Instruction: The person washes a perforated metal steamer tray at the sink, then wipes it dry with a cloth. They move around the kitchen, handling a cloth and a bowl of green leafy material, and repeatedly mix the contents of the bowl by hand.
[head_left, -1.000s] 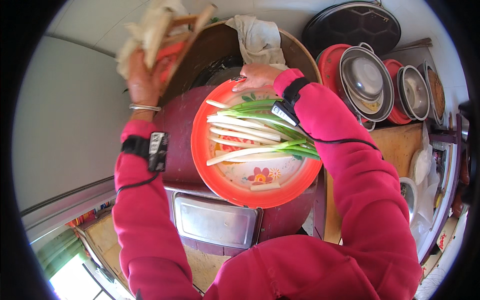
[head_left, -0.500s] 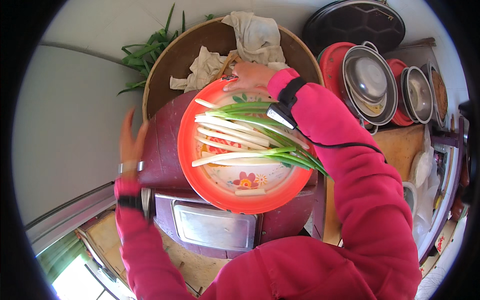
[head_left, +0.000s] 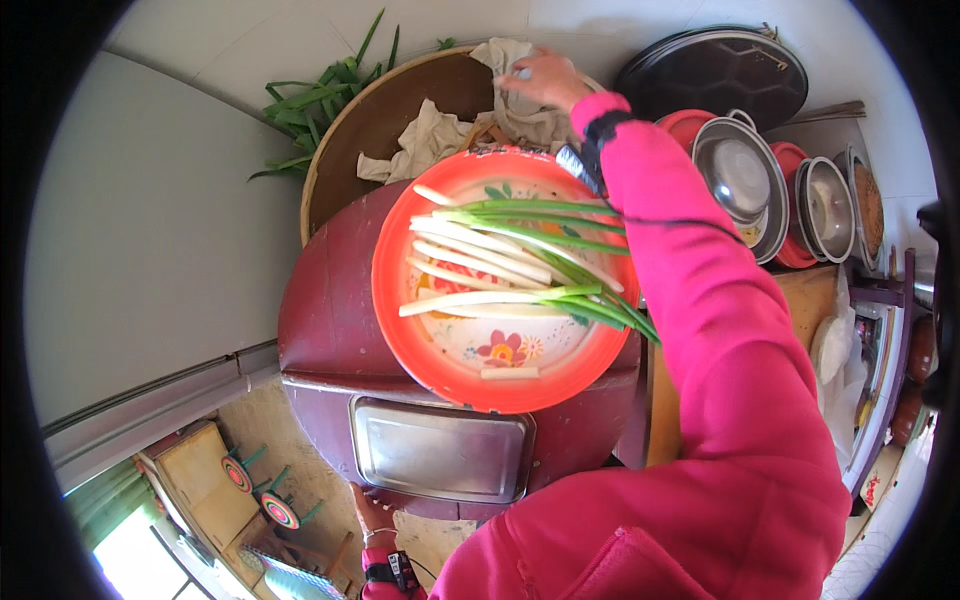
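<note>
A red-rimmed enamel basin with a flower pattern sits on a dark red cabinet. Several green onions lie across it, white ends to the left, with a short cut white piece near its front. Beyond the basin, my right hand is over a pale cloth at the back of a round brown container; its fingers look spread and grip nothing visible. Low beside the cabinet's front, my left hand is partly visible by its lower edge, its fingers too unclear to read.
Leafy green stalks stand behind the container. Another crumpled cloth lies inside it. To the right are stacked metal pots and bowls, with a dark round pan behind. Small round stools stand on the floor at lower left.
My right hand has left the basin's far rim and moved back over the cloth. My left hand has dropped from beside the cabinet top to its lower front.
</note>
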